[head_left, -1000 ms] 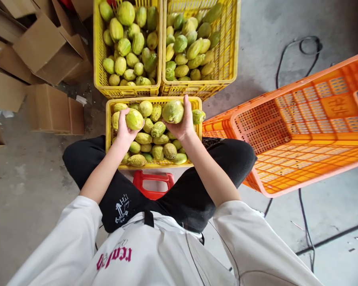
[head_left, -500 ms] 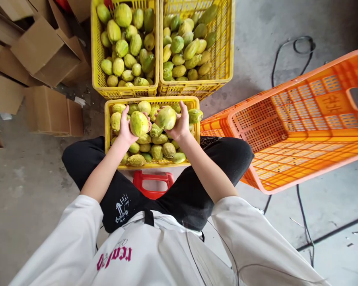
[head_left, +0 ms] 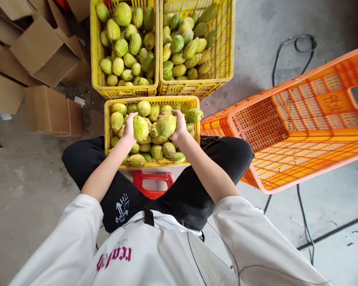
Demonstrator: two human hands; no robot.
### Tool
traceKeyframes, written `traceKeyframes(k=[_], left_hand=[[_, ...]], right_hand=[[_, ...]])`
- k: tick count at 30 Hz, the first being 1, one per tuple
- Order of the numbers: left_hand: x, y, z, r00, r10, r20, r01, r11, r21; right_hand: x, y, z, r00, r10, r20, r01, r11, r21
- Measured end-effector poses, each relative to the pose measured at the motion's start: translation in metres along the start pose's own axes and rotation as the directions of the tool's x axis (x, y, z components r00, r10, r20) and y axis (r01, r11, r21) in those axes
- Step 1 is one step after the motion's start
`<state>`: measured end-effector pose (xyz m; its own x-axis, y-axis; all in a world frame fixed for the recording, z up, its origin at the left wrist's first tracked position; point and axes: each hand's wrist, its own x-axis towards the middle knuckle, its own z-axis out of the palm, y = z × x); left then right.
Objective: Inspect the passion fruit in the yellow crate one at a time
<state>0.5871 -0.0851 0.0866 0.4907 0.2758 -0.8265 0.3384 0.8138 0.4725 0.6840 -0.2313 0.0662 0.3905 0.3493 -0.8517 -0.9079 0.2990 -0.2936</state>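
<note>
My left hand [head_left: 129,129] is wrapped round a yellow-green papaya [head_left: 140,128], its thumb on the near side and fingertips showing past the fruit. A second, rounder papaya [head_left: 166,125] rests in my right hand [head_left: 180,126], with the thumb along its edge and the fingers mostly hidden behind it. Both fruits are held side by side, a small gap apart, over a yellow plastic crate [head_left: 150,167] between my knees. Several more papayas [head_left: 156,152] fill that crate, some ribbed and some smooth. One papaya [head_left: 194,115] lies across its right rim.
Two larger yellow crates, one at left [head_left: 123,92] and one at right [head_left: 197,84], stand beyond, both holding papayas. An orange crate [head_left: 325,157] lies tilted on my right. Cardboard boxes [head_left: 44,111] are piled on the left. A red stool [head_left: 153,194] shows between my legs; cables [head_left: 304,218] cross the floor.
Both hands have turned slightly and lowered a little, with the same papayas in them. The left papaya has shifted slightly down and right; the thumbs now lie closer against the fruit.
</note>
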Motion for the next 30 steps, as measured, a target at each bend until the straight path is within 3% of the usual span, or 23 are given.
traceKeyframes(k=[3, 7, 12, 18, 23, 27, 30], left_hand=[[-0.006, 0.003, 0.007, 0.993, -0.030, -0.115, 0.027, 0.999, -0.029], [-0.012, 0.007, 0.013, 0.989, -0.027, -0.142, 0.017, 0.997, -0.070], [-0.007, 0.007, 0.010, 0.994, -0.077, -0.081, 0.067, 0.991, -0.113], [-0.016, 0.010, 0.016, 0.999, -0.039, 0.004, 0.039, 0.994, -0.097], [-0.023, 0.017, 0.021, 1.000, -0.006, -0.014, 0.005, 0.998, -0.067], [-0.017, 0.024, 0.012, 0.992, 0.117, -0.040, -0.120, 0.990, -0.071], [-0.015, 0.028, 0.003, 0.991, 0.116, -0.073, -0.122, 0.989, -0.084]], right_hand=[[0.000, 0.001, -0.001, 0.999, 0.011, 0.043, -0.010, 1.000, -0.019], [0.001, 0.004, -0.002, 0.995, -0.005, 0.098, 0.012, 0.997, -0.072], [0.005, 0.002, -0.003, 0.997, -0.002, 0.074, 0.006, 0.999, -0.053], [-0.002, -0.001, 0.002, 1.000, 0.020, -0.014, -0.020, 1.000, 0.004], [-0.009, -0.007, 0.006, 0.998, -0.052, 0.027, 0.051, 0.998, 0.028], [-0.011, -0.013, 0.008, 0.994, -0.099, 0.046, 0.096, 0.993, 0.065], [-0.014, -0.017, 0.010, 0.989, -0.131, 0.074, 0.128, 0.991, 0.050]])
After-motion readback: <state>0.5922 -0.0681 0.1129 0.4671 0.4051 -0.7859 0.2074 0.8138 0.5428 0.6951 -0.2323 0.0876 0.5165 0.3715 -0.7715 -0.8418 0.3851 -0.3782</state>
